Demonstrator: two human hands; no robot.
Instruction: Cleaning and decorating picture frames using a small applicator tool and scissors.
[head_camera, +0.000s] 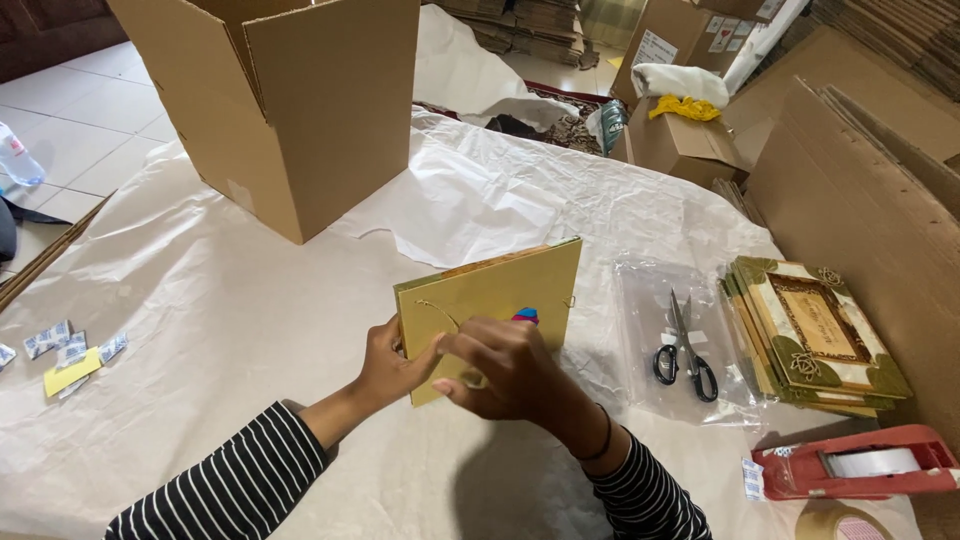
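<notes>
Both hands: left hand (385, 365), right hand (505, 370) grip yellow-backed frame (500, 295); open cardboard box (300, 120) behind.

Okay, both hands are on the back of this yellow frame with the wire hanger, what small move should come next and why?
Probably lay the frame flat on the paper sheet. Left hand grips its edge and right hand rests on the back, holding it tilted in the air.

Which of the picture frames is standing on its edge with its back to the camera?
The frame held by both hands, left hand and right hand. Its plain yellow back faces the camera; the other frames lie stacked flat, fronts up.
</notes>
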